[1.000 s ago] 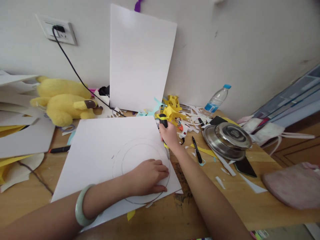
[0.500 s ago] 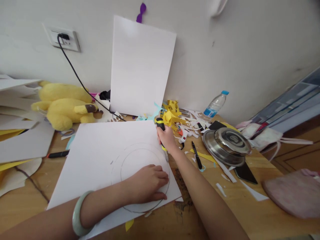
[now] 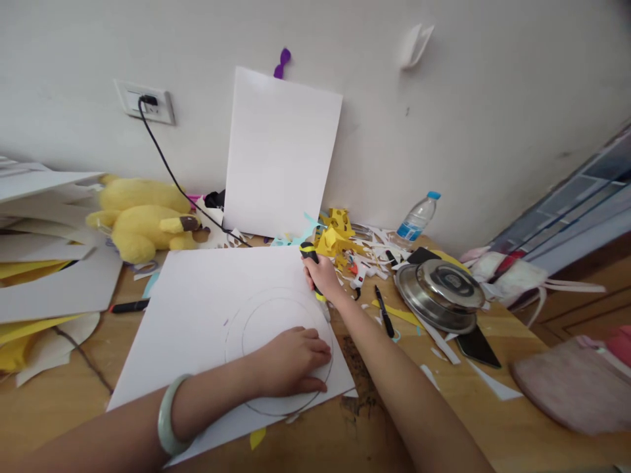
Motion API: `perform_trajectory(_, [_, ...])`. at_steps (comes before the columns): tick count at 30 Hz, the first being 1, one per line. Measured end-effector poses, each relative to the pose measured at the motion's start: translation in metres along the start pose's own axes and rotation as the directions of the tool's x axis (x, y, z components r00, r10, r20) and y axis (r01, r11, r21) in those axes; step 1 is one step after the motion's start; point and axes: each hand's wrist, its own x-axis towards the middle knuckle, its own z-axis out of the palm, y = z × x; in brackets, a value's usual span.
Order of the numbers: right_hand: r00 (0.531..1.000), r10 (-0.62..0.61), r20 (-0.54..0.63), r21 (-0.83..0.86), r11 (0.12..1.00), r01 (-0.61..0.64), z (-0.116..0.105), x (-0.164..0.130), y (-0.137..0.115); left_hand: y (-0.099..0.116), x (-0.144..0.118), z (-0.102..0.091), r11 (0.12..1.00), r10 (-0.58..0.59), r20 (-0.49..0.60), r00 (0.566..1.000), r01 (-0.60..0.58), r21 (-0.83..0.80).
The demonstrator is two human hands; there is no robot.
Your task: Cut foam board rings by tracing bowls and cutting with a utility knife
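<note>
a wooden table (image 3: 497,427) runs along the pale wall, and most of its near side is taken up by a big white sheet (image 3: 202,309) lying flat, with two circles drawn one inside the other toward its right edge. a second white board (image 3: 280,154) stands upright behind it, leaning on the wall. off to the left sits a stack of white and yellow card (image 3: 44,263), with a yellow plush toy (image 3: 142,213) beside it under a black cable (image 3: 167,167) plugged into the wall socket. to the right lies a steel pot lid (image 3: 441,292), dome up, and behind it a plastic water bottle (image 3: 417,217) with a blue cap. the left hand (image 3: 290,361) lies palm down, fingers spread flat, pressing on the drawn circles. the right hand (image 3: 323,276) is closed around a black and yellow cutter (image 3: 309,253), held at the sheet's far right edge, just beside the outer circle. a black marker (image 3: 384,312) lies near that wrist among paper scraps (image 3: 367,246).
</note>
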Motion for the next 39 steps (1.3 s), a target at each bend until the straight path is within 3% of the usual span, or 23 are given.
perform_trajectory(12, [1.000, -0.001, 0.028, 0.081, 0.997, -0.001, 0.004, 0.004, -0.001, 0.006, 0.000, -0.003, 0.999, -0.015, 0.027, 1.000, 0.014, 0.034])
perform_trajectory(18, [0.995, -0.002, -0.099, 0.107, 0.994, 0.013, -0.007, -0.001, -0.011, 0.017, -0.003, -0.012, 0.983, -0.039, 0.078, 0.996, 0.025, 0.181])
perform_trajectory(23, [0.979, 0.057, -0.194, 0.125, 0.992, -0.033, -0.017, -0.033, -0.017, 0.031, -0.009, -0.022, 0.980, 0.034, 0.109, 0.993, -0.055, 0.194])
perform_trajectory(29, [0.973, 0.086, -0.215, 0.033, 0.996, -0.081, -0.010, -0.073, -0.005, 0.048, -0.010, -0.002, 0.912, -0.046, 0.083, 0.996, 0.009, 0.409])
perform_trajectory(34, [0.979, 0.080, -0.189, -0.135, 0.985, -0.107, -0.006, -0.071, -0.002, 0.049, -0.011, 0.014, 0.876, 0.030, 0.091, 0.995, -0.070, 0.478])
perform_trajectory(39, [0.975, 0.076, -0.211, -0.099, 0.990, -0.098, -0.009, -0.067, -0.004, 0.048, -0.008, 0.010, 0.881, 0.026, 0.152, 0.988, -0.095, 0.464])
